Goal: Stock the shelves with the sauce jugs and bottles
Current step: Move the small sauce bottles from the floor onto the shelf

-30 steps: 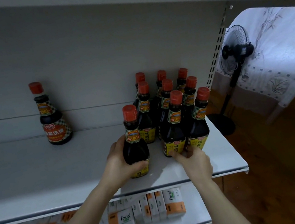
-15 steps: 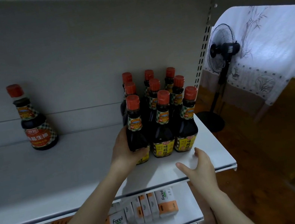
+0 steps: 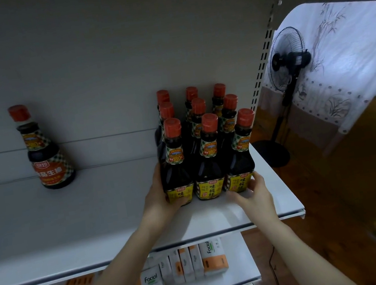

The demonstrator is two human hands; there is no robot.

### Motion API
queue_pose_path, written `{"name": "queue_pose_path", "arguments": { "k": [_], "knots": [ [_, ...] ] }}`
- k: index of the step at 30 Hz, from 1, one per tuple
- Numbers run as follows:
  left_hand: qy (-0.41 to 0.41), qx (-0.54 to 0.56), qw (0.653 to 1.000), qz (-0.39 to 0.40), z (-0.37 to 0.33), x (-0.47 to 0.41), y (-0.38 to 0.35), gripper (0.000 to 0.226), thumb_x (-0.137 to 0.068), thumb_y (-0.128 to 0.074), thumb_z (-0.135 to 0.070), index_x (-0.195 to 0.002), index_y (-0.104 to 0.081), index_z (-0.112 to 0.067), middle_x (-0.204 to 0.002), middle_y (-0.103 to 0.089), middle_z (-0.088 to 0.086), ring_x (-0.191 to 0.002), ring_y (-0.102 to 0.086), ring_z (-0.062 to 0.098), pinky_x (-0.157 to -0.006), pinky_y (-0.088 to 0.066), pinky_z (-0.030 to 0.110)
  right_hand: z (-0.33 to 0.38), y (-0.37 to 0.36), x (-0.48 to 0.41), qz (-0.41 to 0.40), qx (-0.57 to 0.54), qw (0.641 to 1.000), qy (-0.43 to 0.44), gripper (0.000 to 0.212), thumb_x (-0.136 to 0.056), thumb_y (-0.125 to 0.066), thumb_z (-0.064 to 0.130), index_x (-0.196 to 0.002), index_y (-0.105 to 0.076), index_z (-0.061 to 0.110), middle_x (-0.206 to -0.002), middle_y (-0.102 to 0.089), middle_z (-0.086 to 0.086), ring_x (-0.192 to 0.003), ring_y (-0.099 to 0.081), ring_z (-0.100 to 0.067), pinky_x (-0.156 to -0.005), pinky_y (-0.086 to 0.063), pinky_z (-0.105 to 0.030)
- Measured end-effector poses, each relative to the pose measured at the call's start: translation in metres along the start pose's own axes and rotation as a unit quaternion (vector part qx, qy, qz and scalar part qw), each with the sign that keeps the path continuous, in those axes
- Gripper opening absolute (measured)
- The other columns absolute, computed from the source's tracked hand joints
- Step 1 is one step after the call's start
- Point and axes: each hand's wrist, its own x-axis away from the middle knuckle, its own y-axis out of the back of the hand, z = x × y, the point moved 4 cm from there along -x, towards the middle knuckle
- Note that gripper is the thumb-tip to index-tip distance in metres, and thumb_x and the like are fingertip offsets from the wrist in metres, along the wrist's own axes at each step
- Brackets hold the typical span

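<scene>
Several dark sauce bottles with red caps and yellow labels stand in three tight rows at the right end of the white shelf. My left hand grips the base of the front-left bottle, which stands in line with the front-middle bottle. My right hand has its fingertips against the base of the front-right bottle, fingers spread. A single sauce bottle with an orange-red label stands alone far left, near the back panel.
The shelf's right edge is close beside my right hand. Below, a lower shelf holds white-and-orange Facial boxes. A black standing fan and a covered object stand on the wooden floor to the right.
My left hand slid its bottle right and back until it joined the front row. My right hand drew back from the bottles, then returned to touch the front-right one.
</scene>
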Motion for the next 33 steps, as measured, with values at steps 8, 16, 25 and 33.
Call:
{"name": "queue_pose_path", "arguments": {
  "k": [8, 16, 25, 33],
  "knots": [
    [0.027, -0.021, 0.999, 0.000, 0.001, -0.003, -0.002, 0.099, -0.073, -0.076, -0.011, -0.146, -0.011, -0.025, -0.136, -0.049, -0.001, -0.123, -0.049, 0.023, -0.089, -0.041, 0.025, 0.002, -0.004, -0.011, -0.033, 0.048, 0.998, -0.002, 0.057, -0.080, -0.071, 0.028, -0.125, -0.042, 0.009, -0.101, -0.053, -0.001, -0.099, -0.055, -0.028, -0.068, -0.036, -0.029],
    [0.042, -0.036, 0.998, 0.000, -0.004, -0.002, -0.002, 0.100, -0.075, -0.074, -0.011, -0.147, -0.005, -0.023, -0.139, -0.047, 0.000, -0.124, -0.047, 0.023, -0.084, -0.036, 0.019, 0.001, -0.004, -0.011, -0.020, 0.075, 0.997, -0.019, 0.058, -0.081, -0.070, 0.029, -0.126, -0.040, 0.010, -0.101, -0.051, 0.000, -0.103, -0.055, -0.030, -0.072, -0.036, -0.029],
    [-0.025, -0.298, 0.954, 0.027, 0.000, 0.053, 0.041, 0.080, -0.087, -0.059, -0.036, -0.146, -0.014, -0.006, -0.153, -0.022, 0.012, -0.139, -0.025, 0.024, -0.110, -0.023, 0.030, 0.004, -0.010, 0.044, 0.015, 0.268, 0.963, 0.001, 0.074, -0.085, -0.060, 0.041, -0.139, -0.032, -0.001, -0.141, -0.041, -0.017, -0.132, -0.035, -0.031, -0.103, -0.035, -0.042],
    [0.007, -0.427, 0.904, -0.007, 0.063, 0.156, 0.211, 0.071, -0.069, -0.061, -0.050, -0.117, -0.060, 0.001, -0.121, -0.062, 0.018, -0.111, -0.060, 0.033, -0.088, -0.047, 0.050, 0.083, -0.145, 0.125, 0.104, 0.236, 0.959, 0.119, 0.069, -0.086, -0.059, 0.041, -0.140, -0.035, 0.007, -0.144, -0.039, -0.013, -0.134, -0.034, -0.028, -0.106, -0.031, -0.039]
  ]
}}
